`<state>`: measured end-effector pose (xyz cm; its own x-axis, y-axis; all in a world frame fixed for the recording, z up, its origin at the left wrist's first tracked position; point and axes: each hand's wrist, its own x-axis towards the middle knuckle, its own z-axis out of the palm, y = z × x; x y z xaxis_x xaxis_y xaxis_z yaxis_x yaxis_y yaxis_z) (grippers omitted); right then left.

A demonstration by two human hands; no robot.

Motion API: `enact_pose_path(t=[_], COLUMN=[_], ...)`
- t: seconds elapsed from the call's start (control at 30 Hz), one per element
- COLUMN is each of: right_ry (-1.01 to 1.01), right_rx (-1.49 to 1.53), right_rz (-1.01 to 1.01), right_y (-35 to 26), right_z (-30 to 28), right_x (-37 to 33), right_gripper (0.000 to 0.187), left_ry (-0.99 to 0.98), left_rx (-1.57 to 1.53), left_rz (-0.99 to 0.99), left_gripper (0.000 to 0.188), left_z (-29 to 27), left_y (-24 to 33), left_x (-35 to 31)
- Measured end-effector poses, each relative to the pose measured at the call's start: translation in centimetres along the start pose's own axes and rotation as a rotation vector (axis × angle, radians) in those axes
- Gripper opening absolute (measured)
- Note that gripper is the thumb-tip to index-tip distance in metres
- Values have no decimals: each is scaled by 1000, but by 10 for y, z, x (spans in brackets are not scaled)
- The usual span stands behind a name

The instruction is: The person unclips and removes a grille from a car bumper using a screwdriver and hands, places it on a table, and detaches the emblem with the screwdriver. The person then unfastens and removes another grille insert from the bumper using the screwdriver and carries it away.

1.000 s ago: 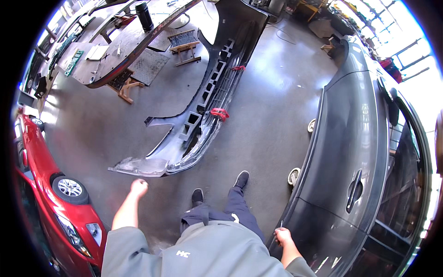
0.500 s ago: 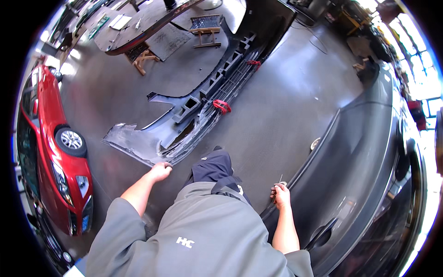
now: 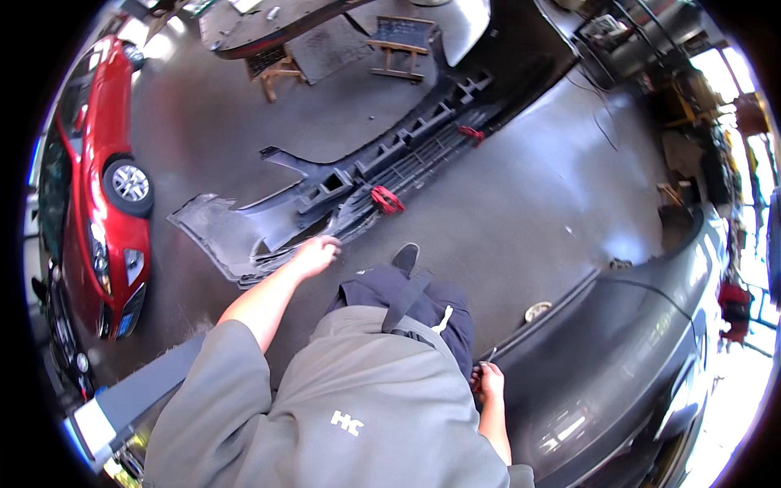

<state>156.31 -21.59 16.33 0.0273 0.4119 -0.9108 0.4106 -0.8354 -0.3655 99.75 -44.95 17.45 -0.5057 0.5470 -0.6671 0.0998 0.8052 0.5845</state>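
Observation:
My left hand (image 3: 319, 254) is out in front of me with its fingers loosely curled, and nothing shows in it. In the picture it overlaps the near edge of a dark car bumper cover (image 3: 281, 224) lying on the floor with its inner side up; I cannot tell that they touch. Low on my right side, my right hand (image 3: 489, 381) is closed on a thin metal tool (image 3: 492, 355), whose slim tip sticks up from the fingers. Its kind is too small to make out. That hand is beside a dark grey car (image 3: 602, 366).
Red clips or ties (image 3: 387, 200) sit on the bumper's grille. A red car (image 3: 110, 187) stands at the left. Beyond the bumper are a round-edged table (image 3: 285, 32) and a small wooden stool (image 3: 400, 45). A round pale object (image 3: 537, 311) lies by the grey car. A cable (image 3: 598, 122) trails at the back right.
My view has shifted, and one foot now shows ahead of me. My left hand has moved farther along the bumper's near edge. My right hand is lower, still holding the thin tool.

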Motion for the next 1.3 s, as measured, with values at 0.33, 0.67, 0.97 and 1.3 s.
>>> enact_pose_path(t=[0.33,0.67,0.97,1.3], right_ry=[-158,-440,-342,-754], right_rx=[-1117,-390,-428,-601], right_rz=[-346,-387,-309,150], right_y=[-246,-338,-106,137], right_z=[-6,257,425,542], right_x=[215,157,70,-43], right_gripper=[21,20,21,30], left_ry=[327,239,180,-180], left_rx=[-172,-194,-157,-28], left_rz=[-427,-583,-324,-668], left_gripper=[38,39,36,49], left_z=[4,-28,-153,-87], left_y=[-56,-107,-246,-392], left_x=[-163,-255,-94,76])
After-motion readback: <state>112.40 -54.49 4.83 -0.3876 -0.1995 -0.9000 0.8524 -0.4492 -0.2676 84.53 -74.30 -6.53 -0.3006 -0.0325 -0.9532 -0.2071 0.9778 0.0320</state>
